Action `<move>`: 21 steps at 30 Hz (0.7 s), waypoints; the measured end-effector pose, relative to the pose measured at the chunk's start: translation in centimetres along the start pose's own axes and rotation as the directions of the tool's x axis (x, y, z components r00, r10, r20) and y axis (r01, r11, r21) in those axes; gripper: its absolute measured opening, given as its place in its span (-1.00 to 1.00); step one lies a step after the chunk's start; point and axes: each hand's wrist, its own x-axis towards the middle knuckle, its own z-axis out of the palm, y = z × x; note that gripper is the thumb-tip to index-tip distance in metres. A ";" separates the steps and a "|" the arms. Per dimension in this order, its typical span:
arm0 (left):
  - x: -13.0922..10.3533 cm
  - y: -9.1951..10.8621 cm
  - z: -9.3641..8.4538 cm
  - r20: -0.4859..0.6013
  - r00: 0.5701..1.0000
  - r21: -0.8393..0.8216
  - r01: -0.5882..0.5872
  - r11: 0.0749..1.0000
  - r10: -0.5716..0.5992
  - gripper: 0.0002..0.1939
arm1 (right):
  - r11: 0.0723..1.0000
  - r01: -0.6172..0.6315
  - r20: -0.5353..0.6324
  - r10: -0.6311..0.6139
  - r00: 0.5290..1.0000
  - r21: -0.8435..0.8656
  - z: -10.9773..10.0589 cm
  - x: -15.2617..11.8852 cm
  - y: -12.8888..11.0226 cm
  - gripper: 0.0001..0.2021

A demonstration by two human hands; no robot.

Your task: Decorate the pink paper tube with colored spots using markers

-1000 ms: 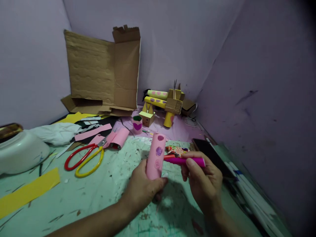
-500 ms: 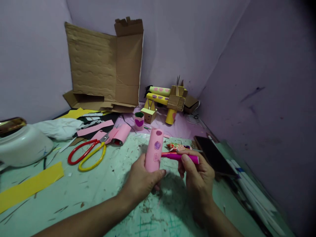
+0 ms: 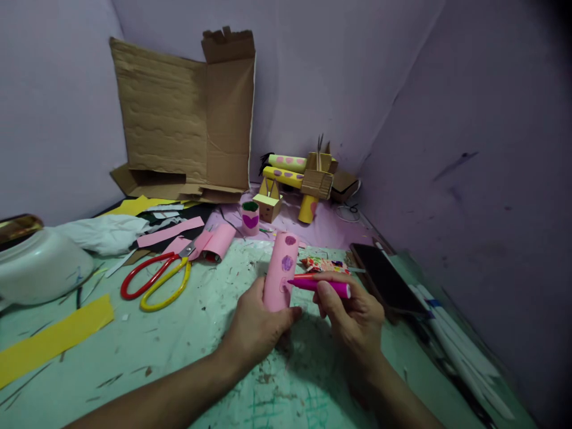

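Observation:
A pink paper tube (image 3: 277,268) leans upright above the table, its lower end gripped by my left hand (image 3: 259,322). Two purple filled spots run down its front, with an outlined spot beneath them. My right hand (image 3: 346,304) is closed on a magenta marker (image 3: 330,288), whose tip is at the outlined spot; whether it touches cannot be told for sure. Behind the tube stands a short pink cup shape (image 3: 250,219) with a purple heart.
Red-and-yellow scissors (image 3: 167,277), pink paper pieces and a yellow strip (image 3: 56,339) lie left. Opened cardboard (image 3: 165,113) leans at the back beside cardboard-and-tube figures (image 3: 317,176). A dark phone-like slab (image 3: 386,280) lies right. A white rounded vessel (image 3: 44,265) sits far left.
The marker tip has moved from the tube's right edge onto its front, over the outlined spot, as my right hand shifted slightly left. The whole view has shifted a little.

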 end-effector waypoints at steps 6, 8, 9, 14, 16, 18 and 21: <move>0.1 -0.5 0.2 -0.004 1.000 -0.016 -0.013 1.000 0.013 -0.64 | 1.000 0.031 0.031 -0.031 0.999 0.005 -0.2 0.1 0.3 -0.89; 0.1 -0.7 0.2 0.010 1.000 -0.043 -0.005 0.999 0.006 -0.65 | 0.999 0.037 0.049 -0.038 0.998 0.021 -0.3 0.1 0.5 -0.87; 0.1 -0.7 0.2 0.015 1.000 -0.051 -0.002 0.999 0.003 -0.66 | 0.998 0.041 0.053 -0.043 0.998 0.036 -0.3 0.1 0.5 -0.86; 0.1 -0.4 0.2 0.025 1.000 -0.052 0.007 0.999 -0.006 -0.65 | 0.985 -0.060 0.013 0.059 0.998 0.162 -0.1 0.1 0.1 -0.88; 0.0 -0.2 0.1 0.034 0.999 -0.058 0.020 0.998 -0.018 -0.63 | 0.957 -0.123 0.048 0.114 0.992 0.263 0.0 0.2 -0.1 -0.86; 0.0 -0.2 0.1 0.027 1.000 -0.058 0.018 0.998 -0.016 -0.63 | 0.936 -0.128 0.099 0.100 0.990 0.327 -0.1 0.3 -0.2 -0.87; 0.0 -0.2 0.0 -0.013 1.000 -0.029 -0.002 1.000 0.002 -0.65 | 0.948 -0.097 0.124 0.062 0.990 0.302 -0.3 0.4 -0.2 -0.93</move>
